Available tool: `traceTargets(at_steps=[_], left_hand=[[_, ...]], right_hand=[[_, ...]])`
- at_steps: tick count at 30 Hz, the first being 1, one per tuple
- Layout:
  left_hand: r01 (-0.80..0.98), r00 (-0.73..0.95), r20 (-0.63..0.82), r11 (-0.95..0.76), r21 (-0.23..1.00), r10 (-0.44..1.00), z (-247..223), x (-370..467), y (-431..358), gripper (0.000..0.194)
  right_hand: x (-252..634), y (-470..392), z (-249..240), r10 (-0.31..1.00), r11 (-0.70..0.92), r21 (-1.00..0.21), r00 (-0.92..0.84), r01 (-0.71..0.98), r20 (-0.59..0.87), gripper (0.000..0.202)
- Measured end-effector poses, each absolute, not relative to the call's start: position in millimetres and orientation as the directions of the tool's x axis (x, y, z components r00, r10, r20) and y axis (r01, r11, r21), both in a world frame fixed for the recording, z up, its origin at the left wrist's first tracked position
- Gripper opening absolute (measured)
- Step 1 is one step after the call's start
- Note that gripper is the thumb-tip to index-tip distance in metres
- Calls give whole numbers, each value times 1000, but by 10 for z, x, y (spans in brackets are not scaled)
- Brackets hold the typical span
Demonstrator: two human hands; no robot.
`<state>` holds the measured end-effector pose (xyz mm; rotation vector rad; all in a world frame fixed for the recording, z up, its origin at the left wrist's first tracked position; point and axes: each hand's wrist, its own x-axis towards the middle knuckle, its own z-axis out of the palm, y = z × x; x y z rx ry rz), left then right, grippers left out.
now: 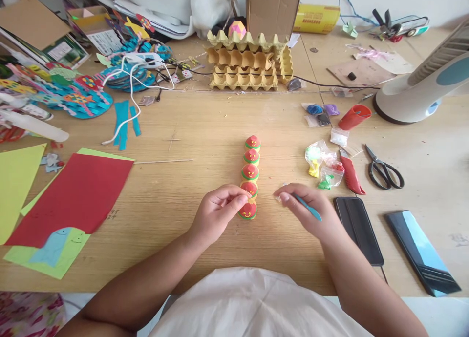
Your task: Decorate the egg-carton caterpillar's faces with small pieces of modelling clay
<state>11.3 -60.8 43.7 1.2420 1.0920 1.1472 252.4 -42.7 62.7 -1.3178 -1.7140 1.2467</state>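
Observation:
Several red domes with green rims and small yellow faces stand in a column at the middle of the table. My left hand is beside the lower domes, thumb and finger pinched; what it holds, if anything, is too small to name. To the right of the column my right hand is closed around a blue plastic tool, with a bit of something whitish and clear at its fingertips. Bags of coloured clay lie beyond my right hand.
Black scissors, a red cutter, a red cup and two dark phone-like slabs lie right. Egg cartons stand behind. Red paper and a thin stick lie left; a white fan-like device stands back right.

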Motion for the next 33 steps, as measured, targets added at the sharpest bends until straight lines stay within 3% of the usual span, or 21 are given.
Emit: traceTargets(at_steps=[2, 4, 9, 16, 21, 26, 33], left_hand=[[41, 148, 135, -142, 989, 980, 471, 123, -634, 16], [100, 193, 243, -266, 959, 951, 495, 132, -657, 12], [207, 260, 434, -489, 847, 862, 505, 147, -686, 22], [345, 280, 538, -606, 717, 795, 527, 152, -689, 25], [355, 256, 530, -589, 726, 808, 529, 153, -694, 23], [345, 263, 517, -580, 738, 815, 527, 151, -698, 26], [337, 286, 548, -618, 710, 786, 566, 166, -682, 22]], right_hand=[[2364, -544, 575, 900, -180, -983, -398, 29, -177, 29], [2221, -644, 516, 846, -369, -914, -469, -167, -255, 29], [2056, -740, 447, 791, -559, -739, -509, -376, -339, 26], [2067, -723, 496, 838, -522, -759, -402, -390, -369, 28], [2083, -685, 476, 882, -433, -830, -354, -352, -310, 26], [2121, -678, 404, 923, -304, -903, -327, -303, -201, 38], [2142, -674, 466, 908, -301, -924, -367, -238, -201, 21]])
